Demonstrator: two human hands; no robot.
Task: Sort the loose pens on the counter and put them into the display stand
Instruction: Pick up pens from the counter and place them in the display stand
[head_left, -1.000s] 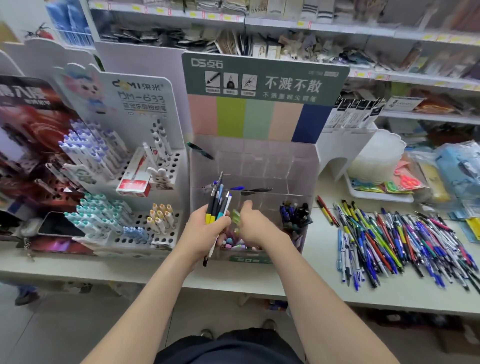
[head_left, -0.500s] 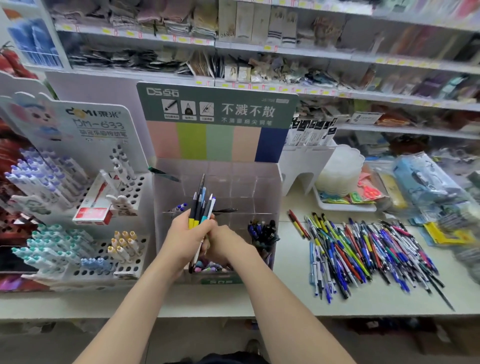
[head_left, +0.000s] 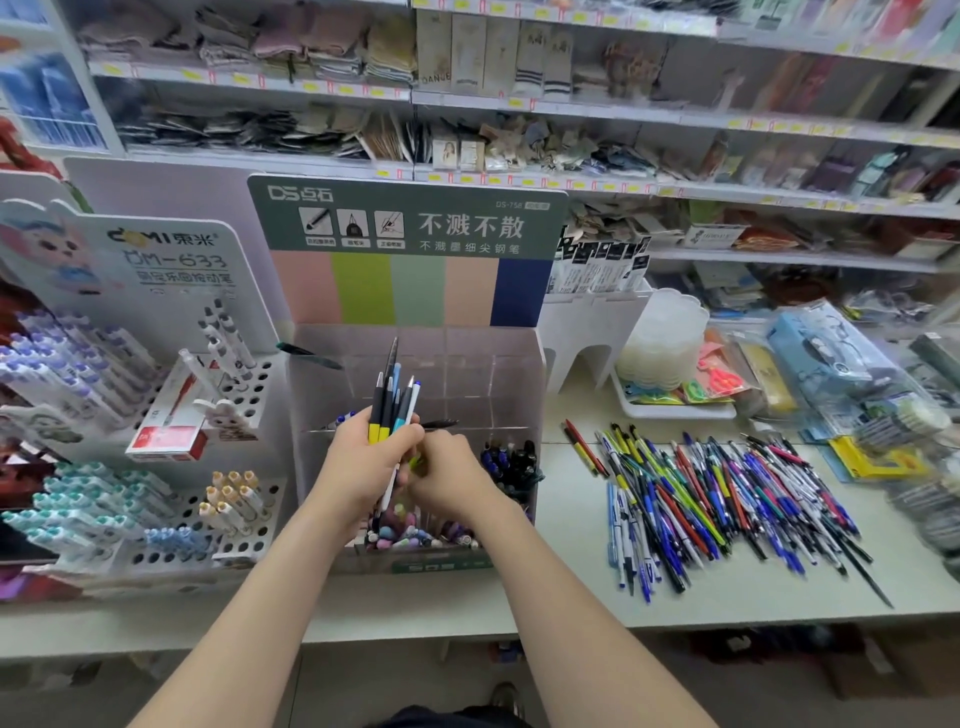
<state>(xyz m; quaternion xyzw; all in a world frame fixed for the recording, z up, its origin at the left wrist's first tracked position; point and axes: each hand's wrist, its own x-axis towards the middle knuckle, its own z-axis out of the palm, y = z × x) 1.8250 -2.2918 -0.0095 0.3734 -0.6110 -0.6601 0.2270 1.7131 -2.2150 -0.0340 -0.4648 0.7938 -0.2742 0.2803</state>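
Shop counter, pale and matte, set below stocked wall shelves. At centre stands the display stand, a clear box divided into compartments, backed by a header card with coloured stripes. Its right front compartment holds dark pens; its near front compartment holds pastel caps.

The left hand grips a bundle of pens upright over the stand, tips rising above the fist. The right hand touches it from the right, fingers curled about a yellow-green pen of which only a short part shows.

The loose pens lie spread on the counter right of the stand, well apart from both hands. A white perforated rack stands just beside the stand's left wall. Behind the loose pens are a white riser and a tray of plastic lids.

A narrow bare strip of counter separates the stand from the loose pens; a wider bare band runs between them and the front edge, which crosses beneath both forearms. Packaged goods crowd the far right.
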